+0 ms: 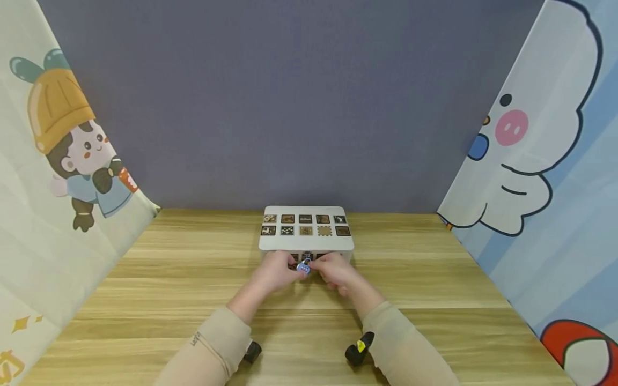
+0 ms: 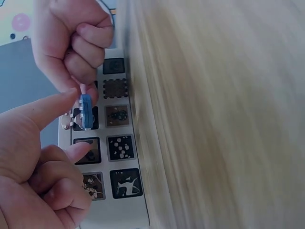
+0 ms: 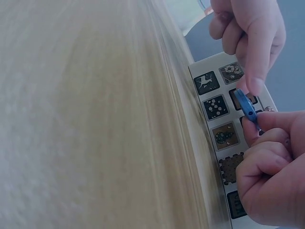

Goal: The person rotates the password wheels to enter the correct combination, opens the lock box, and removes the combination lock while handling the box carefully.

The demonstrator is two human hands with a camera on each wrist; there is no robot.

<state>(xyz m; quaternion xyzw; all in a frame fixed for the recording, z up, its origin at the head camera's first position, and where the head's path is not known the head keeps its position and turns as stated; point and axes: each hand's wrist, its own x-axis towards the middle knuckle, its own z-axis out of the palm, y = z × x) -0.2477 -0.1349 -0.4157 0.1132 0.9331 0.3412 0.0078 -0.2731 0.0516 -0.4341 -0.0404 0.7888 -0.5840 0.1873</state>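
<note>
A small blue padlock (image 1: 303, 267) hangs at the front clasp of a white box, tilted in the head view. My right hand (image 1: 336, 269) pinches one end of the padlock (image 3: 248, 106) between thumb and index finger, the other fingers curled in. From the opposite side comes my left hand (image 1: 280, 273). In the left wrist view, the left index finger (image 2: 57, 106) lies straight, its tip close against the padlock. The left thumb (image 2: 81, 151) stands apart from the index finger there, with the padlock in the space between. Whether the left thumb touches the padlock is unclear.
The white box (image 1: 306, 244), lid down, bears rows of small square pictures and stands at the back of the wooden table (image 1: 183, 268). A grey panel (image 1: 299, 107) rises behind it. Printed cartoon sheets (image 1: 48, 257) flank both sides.
</note>
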